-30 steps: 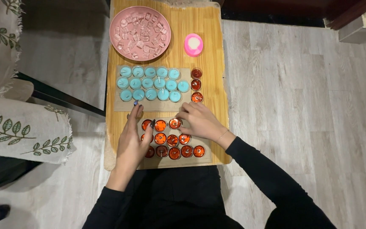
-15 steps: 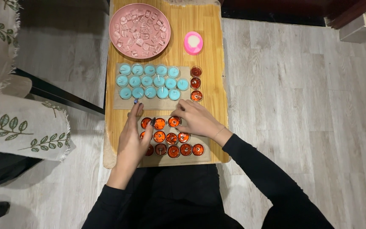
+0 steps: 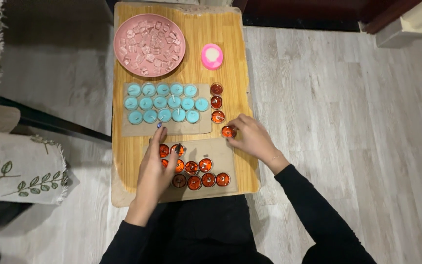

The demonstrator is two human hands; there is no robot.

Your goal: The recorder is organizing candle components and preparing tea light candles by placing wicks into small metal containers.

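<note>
Several orange tealight candles (image 3: 199, 173) sit in rows on a brown card (image 3: 221, 154) at the near end of a narrow wooden table (image 3: 230, 63). My left hand (image 3: 155, 168) lies flat over the left part of that group, fingers spread. My right hand (image 3: 250, 137) grips one orange candle (image 3: 228, 131) at the table's right edge, below a column of three orange candles (image 3: 216, 102). Several blue tealight candles (image 3: 164, 102) stand in three rows on a second card (image 3: 206, 126).
A pink plate (image 3: 123, 29) filled with clear wax pieces stands at the far end, with a small pink candle holder (image 3: 212, 55) beside it. Leaf-patterned cushions (image 3: 18, 166) lie to the left. Pale plank floor (image 3: 357, 137) lies to the right.
My right hand has moved from the orange group to the table's right edge, carrying one orange candle below the column. My left hand stays on the group.
</note>
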